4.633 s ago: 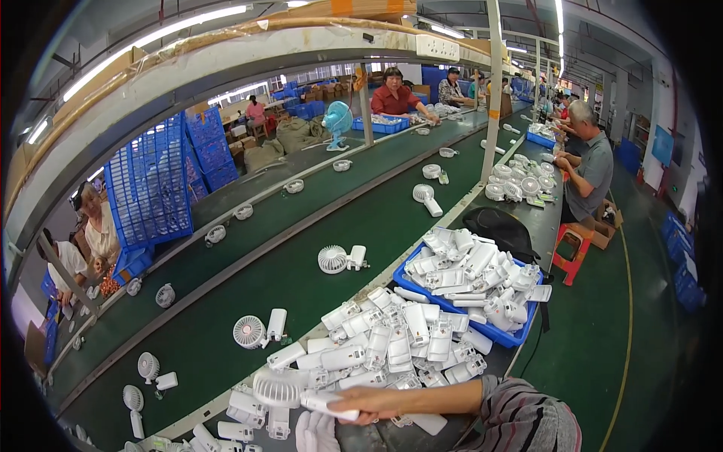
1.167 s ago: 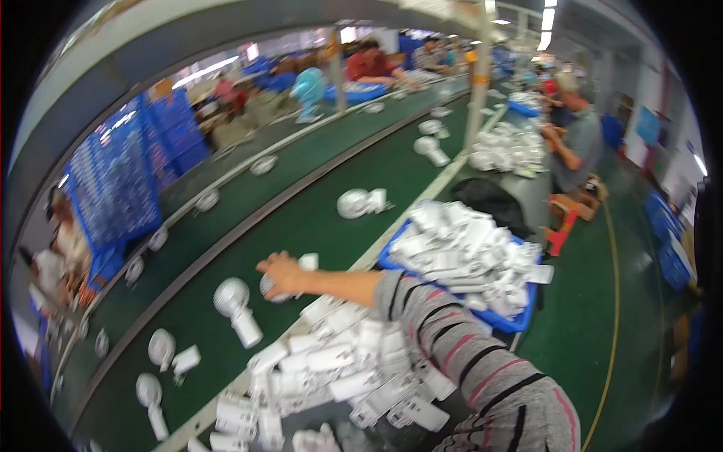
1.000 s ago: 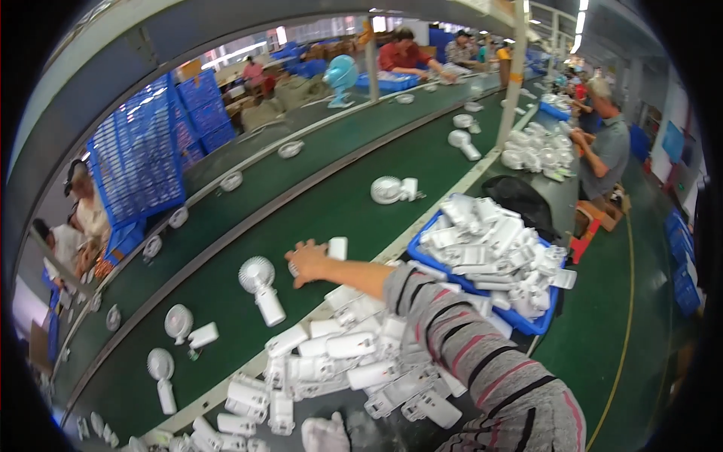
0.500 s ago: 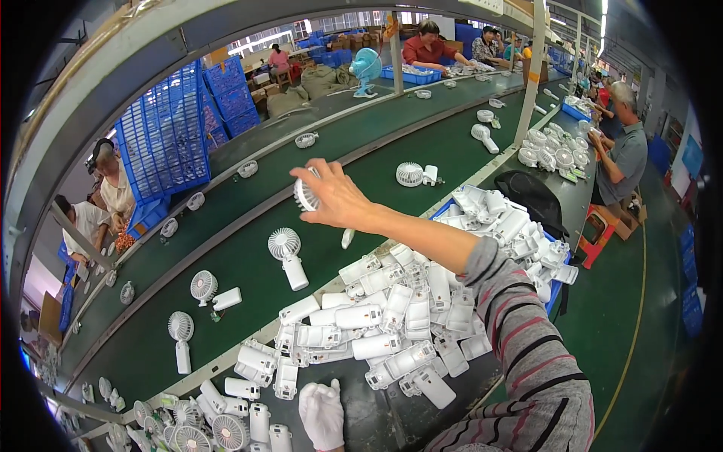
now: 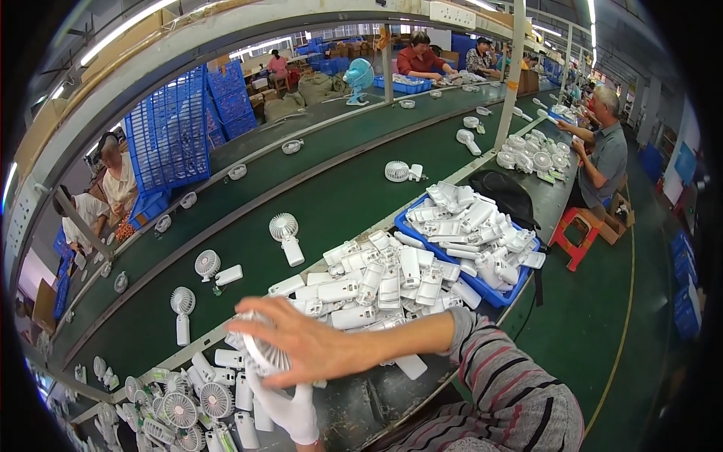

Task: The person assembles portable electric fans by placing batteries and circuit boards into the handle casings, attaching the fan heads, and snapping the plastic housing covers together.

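My bare right hand grips a white mini fan's round head just above the bench. Below it is my left hand in a white glove, finger and thumb apart, reaching up to the fan's lower side. Whether the glove bears any of the fan's weight is hidden. Beside my hands, at the lower left, lies a heap of white mini fans. To the right a pile of white plastic handle casings spreads over the bench.
A blue crate overflows with more casings. On the green conveyor belt lie several spaced-out fans, one a fan with handle. A metal post stands beyond the crate. Co-workers sit along the line; a red stool stands on the floor.
My right hand has come back from over the belt toward me, bringing the fan head down to my gloved left hand. The left hand's fingers have spread. The view has shifted slightly.
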A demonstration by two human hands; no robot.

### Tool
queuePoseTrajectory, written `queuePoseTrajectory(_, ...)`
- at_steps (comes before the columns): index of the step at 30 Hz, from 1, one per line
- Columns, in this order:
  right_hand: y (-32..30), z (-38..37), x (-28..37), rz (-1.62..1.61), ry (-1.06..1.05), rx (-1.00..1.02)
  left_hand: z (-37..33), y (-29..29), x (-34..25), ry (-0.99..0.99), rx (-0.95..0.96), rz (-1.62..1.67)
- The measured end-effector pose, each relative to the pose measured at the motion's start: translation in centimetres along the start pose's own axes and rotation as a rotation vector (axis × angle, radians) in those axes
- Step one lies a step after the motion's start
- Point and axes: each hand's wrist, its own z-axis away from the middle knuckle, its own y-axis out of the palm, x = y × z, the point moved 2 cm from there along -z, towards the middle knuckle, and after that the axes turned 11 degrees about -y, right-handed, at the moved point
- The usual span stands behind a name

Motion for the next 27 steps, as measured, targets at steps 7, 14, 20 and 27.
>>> queuePoseTrajectory(7, 4.0, 3.8, 2.2, -0.001, 0.08, 0.02, 1.6, 0.0, 13.3, -0.318, 0.514, 1.604)
queuePoseTrajectory(14, 2.1, 5.2, 2.1, -0.06, 0.179, -0.009, 0.1, 3.0, 13.5, -0.024, 0.336, 1.239)
queuePoseTrajectory(20, -9.3, 3.7, 6.5, -0.237, -0.401, -0.895, 1.7, 0.2, 6.2, -0.334, -0.126, 0.428)
queuePoseTrajectory(27, -15.0, 4.3, 12.3, -0.414, -0.972, -1.006, 1.9, 2.3, 2.8, -0.413, -0.091, 0.451)
